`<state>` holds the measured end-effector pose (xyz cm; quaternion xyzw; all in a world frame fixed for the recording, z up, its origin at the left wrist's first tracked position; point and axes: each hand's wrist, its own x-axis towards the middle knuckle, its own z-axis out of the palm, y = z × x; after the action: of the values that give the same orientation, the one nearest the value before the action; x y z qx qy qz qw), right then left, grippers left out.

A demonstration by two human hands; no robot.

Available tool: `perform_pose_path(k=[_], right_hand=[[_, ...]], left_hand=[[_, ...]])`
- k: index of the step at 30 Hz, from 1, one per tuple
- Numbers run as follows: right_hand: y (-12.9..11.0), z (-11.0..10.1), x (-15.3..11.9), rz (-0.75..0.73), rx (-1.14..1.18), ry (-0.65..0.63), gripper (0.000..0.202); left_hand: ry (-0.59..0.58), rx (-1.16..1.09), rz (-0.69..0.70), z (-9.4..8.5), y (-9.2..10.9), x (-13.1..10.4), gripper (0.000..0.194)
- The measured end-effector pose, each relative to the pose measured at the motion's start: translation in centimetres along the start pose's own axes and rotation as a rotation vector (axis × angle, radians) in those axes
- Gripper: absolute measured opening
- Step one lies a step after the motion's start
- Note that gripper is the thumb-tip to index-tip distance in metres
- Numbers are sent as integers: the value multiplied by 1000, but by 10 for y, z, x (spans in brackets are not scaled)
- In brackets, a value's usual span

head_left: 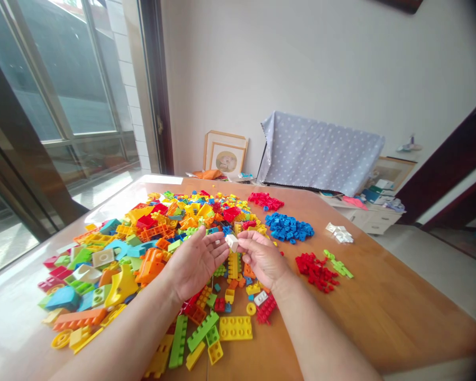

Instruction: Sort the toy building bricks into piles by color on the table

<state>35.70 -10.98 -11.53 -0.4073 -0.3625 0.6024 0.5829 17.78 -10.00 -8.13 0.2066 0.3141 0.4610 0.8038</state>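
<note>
Between the thumb and fingers of my right hand (264,257) is a white toy brick (232,242), held over the large mixed heap of bricks. My left hand (198,263) lies palm up just left of it, fingers stretched out, their tips close to the white brick; whether they touch it I cannot tell. Beneath both hands spreads the heap of colourful bricks (143,233). Nearer to me are a flat yellow brick (236,328), a long green brick (178,341) and a red brick (266,309).
To the right on the wooden table (381,296) are sorted piles: blue bricks (289,227), dark red bricks (315,272), brighter red bricks (265,200), light green pieces (338,263) and white bricks (340,233). Past the far edge hangs a dotted cloth (321,151). A glass door (63,79) stands left.
</note>
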Motion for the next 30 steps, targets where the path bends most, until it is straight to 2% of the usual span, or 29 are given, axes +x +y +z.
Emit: perform_pose_path(k=[6,9,11,13,14,17,20,23,30], right_hand=[[-4,6,-7,-21,-39,-96,27],[-11,-7,-2,-69,-133,-11,26],[-13,-25,5,-153,-331,130,24],[-13,-46,13,-252,-631,266,18],[-12,-55,16,-264,-799,292,14],[-10,-73,21,-194,-1246,268,14],[-11,-73,22,-147,-1516,210,18],[-10,-68,23,-163,-1606,197,21],[-3,-66,30,-229,-1608,217,20]], left_hand=[[-11,-11,1,0,0,-1,25],[15,-40,18,-1,1,1,18],[38,-53,32,-3,2,4,14],[53,-57,38,-5,2,6,13],[53,-56,36,-6,1,8,15],[53,-48,43,-7,1,9,23],[73,-37,71,-7,2,9,31],[72,-35,85,-8,3,9,33],[69,-23,92,-11,3,10,33]])
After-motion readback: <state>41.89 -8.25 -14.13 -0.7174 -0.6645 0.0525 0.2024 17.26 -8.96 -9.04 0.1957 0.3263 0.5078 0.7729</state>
